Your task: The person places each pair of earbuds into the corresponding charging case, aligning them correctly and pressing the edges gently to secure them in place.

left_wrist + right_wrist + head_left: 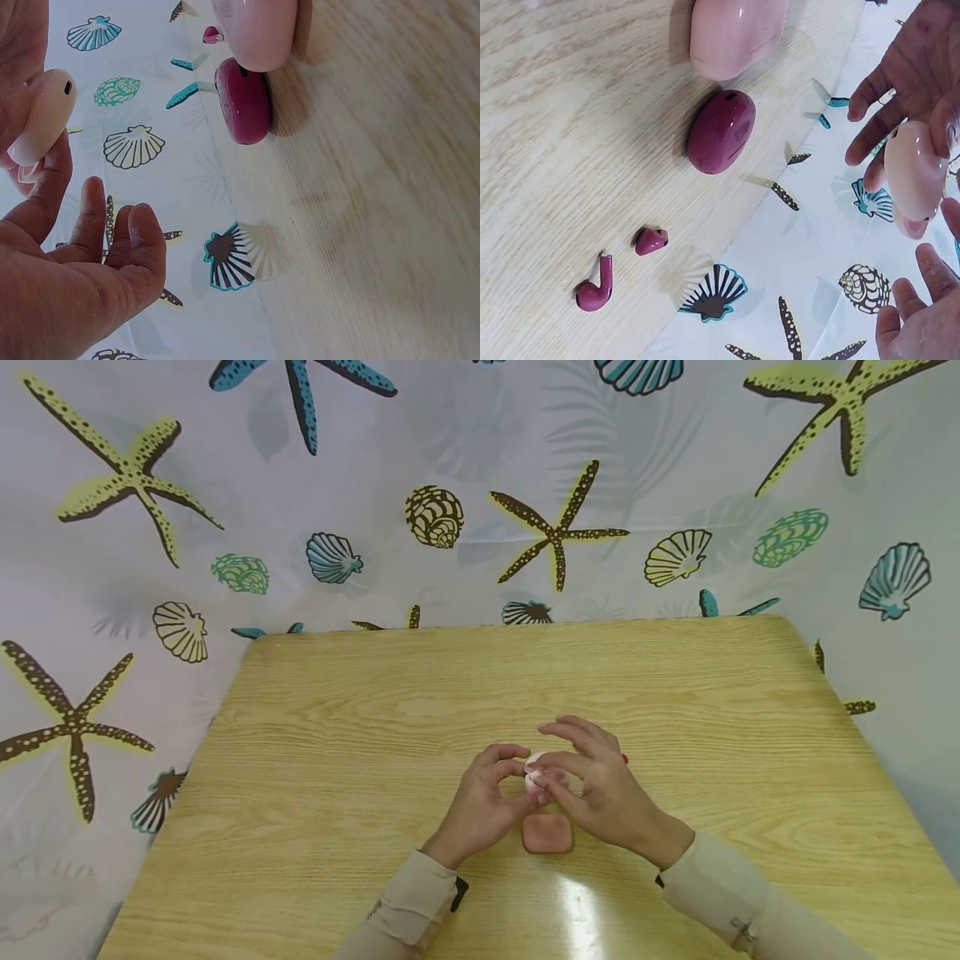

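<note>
Between both hands is a small pale pink earbud case (534,763), raised above the table; its glossy rounded side shows in the right wrist view. My left hand (483,797) pinches it between thumb and fingers from the left. From the right, my right hand (603,781) grips it with thumb and index finger, the other fingers spread. A second pink piece juts out beneath the held case (915,172). On the table just in front of me lies a larger pink case (547,833). Beyond that one, a magenta earbud case (721,131) is largely hidden by my hands in the head view.
Two magenta earbuds lie on the wooden table (337,777): a stemmed earbud (594,292) and, beside it, another earbud (651,241). A white curtain (465,427) printed with starfish and shells hangs along the table's far edge and sides.
</note>
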Tool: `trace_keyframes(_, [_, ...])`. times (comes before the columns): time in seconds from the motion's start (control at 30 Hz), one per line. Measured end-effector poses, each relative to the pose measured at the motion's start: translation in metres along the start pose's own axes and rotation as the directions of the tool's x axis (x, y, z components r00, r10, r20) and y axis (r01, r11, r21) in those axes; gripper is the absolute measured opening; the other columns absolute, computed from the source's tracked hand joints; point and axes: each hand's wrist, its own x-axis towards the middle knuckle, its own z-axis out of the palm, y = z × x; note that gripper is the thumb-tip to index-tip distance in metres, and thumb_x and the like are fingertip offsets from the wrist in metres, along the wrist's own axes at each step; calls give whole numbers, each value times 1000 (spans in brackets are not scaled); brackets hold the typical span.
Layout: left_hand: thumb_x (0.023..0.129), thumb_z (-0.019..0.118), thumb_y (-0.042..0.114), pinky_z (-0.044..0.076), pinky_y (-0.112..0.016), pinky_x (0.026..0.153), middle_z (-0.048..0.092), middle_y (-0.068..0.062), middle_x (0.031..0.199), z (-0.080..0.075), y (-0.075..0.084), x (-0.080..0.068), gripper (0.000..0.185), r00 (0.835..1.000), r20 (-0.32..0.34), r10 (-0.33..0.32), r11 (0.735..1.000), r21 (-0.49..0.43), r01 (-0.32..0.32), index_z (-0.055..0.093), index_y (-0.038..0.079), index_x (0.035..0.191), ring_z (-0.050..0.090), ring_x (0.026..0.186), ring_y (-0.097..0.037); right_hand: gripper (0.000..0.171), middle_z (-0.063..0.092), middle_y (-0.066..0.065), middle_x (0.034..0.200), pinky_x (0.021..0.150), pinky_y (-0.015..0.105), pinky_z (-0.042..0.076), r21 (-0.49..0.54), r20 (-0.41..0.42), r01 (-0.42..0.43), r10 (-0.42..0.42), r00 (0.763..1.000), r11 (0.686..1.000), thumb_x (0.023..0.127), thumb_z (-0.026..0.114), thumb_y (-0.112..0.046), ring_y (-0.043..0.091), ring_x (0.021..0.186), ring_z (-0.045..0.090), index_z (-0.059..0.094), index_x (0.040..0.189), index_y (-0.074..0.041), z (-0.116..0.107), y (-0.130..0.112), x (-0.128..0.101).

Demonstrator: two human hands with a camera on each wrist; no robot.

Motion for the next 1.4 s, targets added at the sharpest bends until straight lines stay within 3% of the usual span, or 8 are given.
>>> trace_keyframes(0.07, [79,77,19,46,-46,97,61,-10,119,0,0,0,18,1000,-6,4,1000,12,-4,72,7,91,55,116,-27,33,58,16,126,95,61,38,-5,15,-9,9,1000,1000,70,82,-10,37,123,48,69,100,-6,-3,2,0])
trace_keyframes(0.23, [78,76,13,47,-46,95,60,-10,122,-2,0,0,16,1000,9,-2,1000,8,2,71,5,91,54,118,-28,77,45,20,139,94,63,33,-95,121,13,-2,993,995,65,86,-27,41,129,38,53,128,1,-8,8,-4])
trace_keyframes(0.3, [79,76,13,47,-46,95,59,-9,123,-3,0,-1,17,1000,18,-12,1000,-6,13,71,5,92,53,120,-28,82,41,22,142,94,62,32,-129,159,28,-7,987,991,68,84,-35,42,130,34,49,131,2,-8,10,-8])
trace_keyframes(0.5, [81,75,19,46,-46,96,61,-8,121,-2,0,0,15,999,24,-25,1000,-1,25,70,6,88,55,118,-26,76,39,24,142,92,62,32,-154,167,23,3,986,988,87,55,-57,42,131,32,48,131,5,-5,15,-19])
trace_keyframes(0.67, [81,76,21,47,-46,94,60,-7,123,-2,-2,1,18,998,42,-56,997,-55,58,71,7,90,54,120,-25,67,43,24,139,92,59,33,-136,128,28,-11,992,990,88,58,-52,42,128,35,52,126,4,-3,17,-23])
trace_keyframes(0.87, [81,75,20,45,-47,94,59,-7,124,-2,-1,2,17,994,67,-87,989,-113,94,72,6,91,54,119,-23,64,47,23,135,90,60,34,-126,64,45,-37,997,991,93,42,-53,43,125,39,57,120,3,0,15,-24])
trace_keyframes(1.13, [81,74,14,45,-46,94,60,-7,123,-1,-1,2,12,994,63,-89,989,-112,96,71,5,88,54,118,-24,62,49,22,134,91,60,36,-131,48,40,-34,998,991,93,42,-54,40,124,42,60,118,0,-1,14,-25])
trace_keyframes(1.4, [83,74,22,45,-53,94,58,-11,125,-1,-2,1,19,991,79,-111,977,-175,123,73,5,90,50,122,-28,52,52,19,132,95,59,36,-128,36,53,-49,998,990,92,52,-48,36,128,41,62,115,-3,0,13,-27])
